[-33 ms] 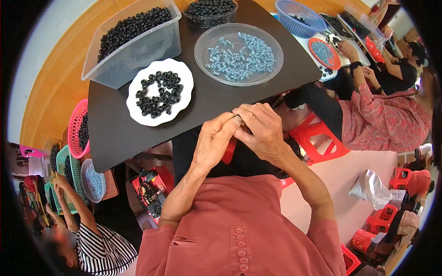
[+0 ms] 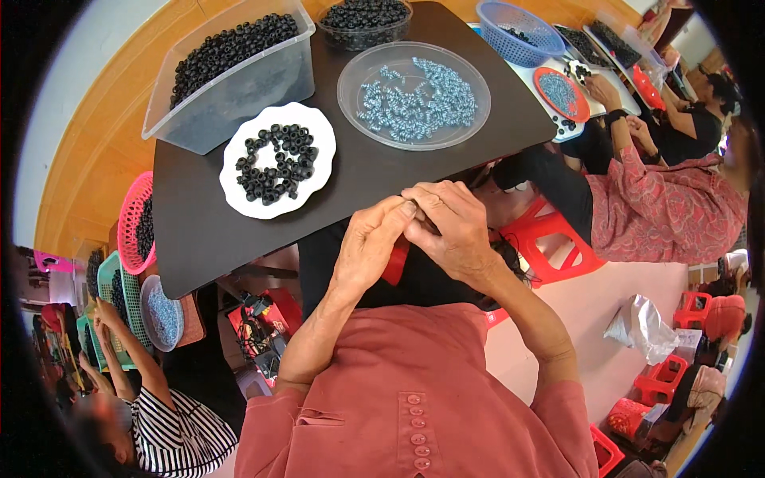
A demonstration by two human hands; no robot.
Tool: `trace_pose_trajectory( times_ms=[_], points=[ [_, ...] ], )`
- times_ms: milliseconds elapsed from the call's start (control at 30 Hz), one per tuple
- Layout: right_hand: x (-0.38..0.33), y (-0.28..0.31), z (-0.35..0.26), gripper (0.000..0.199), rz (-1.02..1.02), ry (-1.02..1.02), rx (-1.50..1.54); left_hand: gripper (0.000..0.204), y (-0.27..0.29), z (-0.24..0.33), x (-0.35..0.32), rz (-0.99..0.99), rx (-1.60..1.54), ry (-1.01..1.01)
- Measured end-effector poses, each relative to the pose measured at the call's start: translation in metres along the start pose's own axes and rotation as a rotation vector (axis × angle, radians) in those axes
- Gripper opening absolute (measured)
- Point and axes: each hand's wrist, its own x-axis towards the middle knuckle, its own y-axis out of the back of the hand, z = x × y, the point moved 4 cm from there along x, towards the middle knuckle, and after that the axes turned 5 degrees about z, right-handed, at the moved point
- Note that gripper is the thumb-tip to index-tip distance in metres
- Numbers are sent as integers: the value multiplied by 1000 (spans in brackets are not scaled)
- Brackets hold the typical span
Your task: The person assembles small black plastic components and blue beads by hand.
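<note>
My left hand and my right hand meet just off the table's near edge, fingertips pressed together. Both are closed, and whatever sits between the fingers is too small and covered to name. Beyond them, on the dark table, a white scalloped plate carries small black ring-shaped parts. To its right lies a round clear lid-like tray with many small bluish metal coil springs.
A clear plastic bin heaped with black parts stands at the back left, beside a clear tub of the same. People sit at neighbouring tables on both sides. A red stool is at the right; a pink basket stands left of the table.
</note>
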Motion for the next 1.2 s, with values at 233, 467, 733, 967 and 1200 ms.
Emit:
trace_pose_trajectory(
  times_ms=[233, 467, 733, 967, 1200],
  points=[
    [-6, -4, -13, 38, 42, -207, 215, 24, 1, -13, -11, -11, -624, 263],
    [-15, -14, -30, 35, 36, -211, 72, 19, 22, -21, -28, 50, -287, 193],
    [-21, -23, -41, 41, 86, -299, 121, 23, 19, -26, -37, -15, -745, 318],
    [-37, -25, -44, 43, 130, -510, 273, 25, 18, -36, -42, 24, -747, 410],
    [-42, -20, -40, 42, 189, -564, 364, 27, 11, -30, -38, -58, -697, 370]
  ],
)
